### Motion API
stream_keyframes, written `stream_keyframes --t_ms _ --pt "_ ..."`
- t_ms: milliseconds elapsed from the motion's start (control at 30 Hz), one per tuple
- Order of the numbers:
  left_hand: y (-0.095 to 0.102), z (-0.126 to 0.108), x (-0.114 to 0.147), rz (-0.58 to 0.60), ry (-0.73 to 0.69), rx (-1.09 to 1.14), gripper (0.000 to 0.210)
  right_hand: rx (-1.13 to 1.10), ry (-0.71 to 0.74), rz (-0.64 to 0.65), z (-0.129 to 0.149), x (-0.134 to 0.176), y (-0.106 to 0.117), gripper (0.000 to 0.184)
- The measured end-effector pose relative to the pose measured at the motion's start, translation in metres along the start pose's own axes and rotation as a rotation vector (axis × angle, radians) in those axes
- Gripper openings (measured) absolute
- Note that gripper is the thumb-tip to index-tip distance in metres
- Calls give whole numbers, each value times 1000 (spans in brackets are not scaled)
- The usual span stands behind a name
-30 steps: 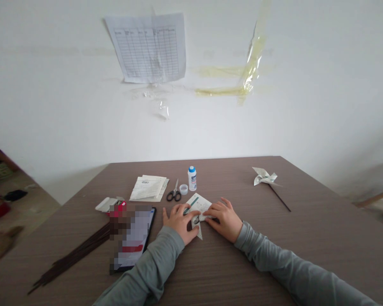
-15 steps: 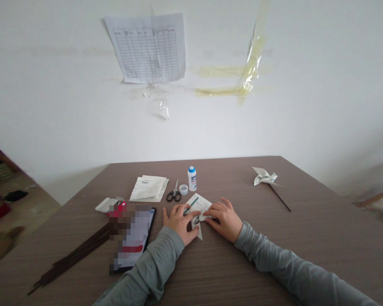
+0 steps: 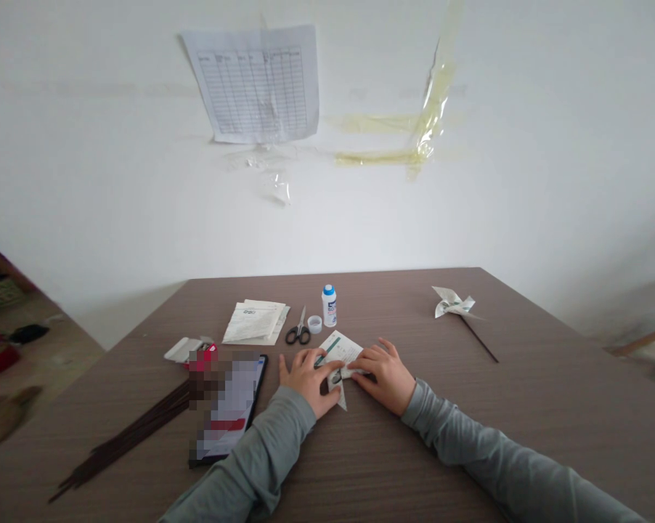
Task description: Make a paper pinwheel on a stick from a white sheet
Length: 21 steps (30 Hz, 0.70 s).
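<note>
A partly folded printed paper (image 3: 343, 349) lies on the table between my hands, one pointed flap toward me. My left hand (image 3: 308, 381) rests over its left side, thumb and forefinger bent around the paper's centre and pressing it. From the right, my right hand (image 3: 385, 374) pinches a folded part near the middle with its fingertips. Both hands hide parts of the paper. Just beyond them stand a white glue bottle (image 3: 329, 309) with a blue cap, a small white round cap (image 3: 314, 324) and black-handled scissors (image 3: 298, 333).
A finished paper pinwheel (image 3: 454, 303) on a dark stick lies at the right. Stacked paper sheets (image 3: 254, 323) lie at the back left. Nearer are a red-and-white box (image 3: 200, 354), a bundle of dark sticks (image 3: 125, 439) and a phone (image 3: 232, 407), partly blurred.
Hardly anything differs. Both hands keep the same place on the folded paper, and the whole view has shifted very slightly.
</note>
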<state>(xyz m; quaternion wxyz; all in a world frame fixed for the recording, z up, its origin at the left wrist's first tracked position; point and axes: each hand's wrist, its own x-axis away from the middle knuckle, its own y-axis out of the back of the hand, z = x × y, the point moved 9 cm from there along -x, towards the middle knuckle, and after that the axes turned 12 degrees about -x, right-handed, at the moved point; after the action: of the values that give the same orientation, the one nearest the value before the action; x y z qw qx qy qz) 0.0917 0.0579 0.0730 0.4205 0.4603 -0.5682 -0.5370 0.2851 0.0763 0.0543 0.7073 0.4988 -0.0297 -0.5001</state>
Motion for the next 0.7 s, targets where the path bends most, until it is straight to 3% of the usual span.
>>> stream_keyframes --t_ms 200,367,700 --pt "-3 2 -1 -15 11 -4 70 -13 -1 -4 0 0 1 21" --pt "-4 1 -1 -5 14 -13 59 0 -20 17 -2 0 -1 21" --pt "-1 0 0 10 2 -9 57 6 -16 4 -1 0 0 21"
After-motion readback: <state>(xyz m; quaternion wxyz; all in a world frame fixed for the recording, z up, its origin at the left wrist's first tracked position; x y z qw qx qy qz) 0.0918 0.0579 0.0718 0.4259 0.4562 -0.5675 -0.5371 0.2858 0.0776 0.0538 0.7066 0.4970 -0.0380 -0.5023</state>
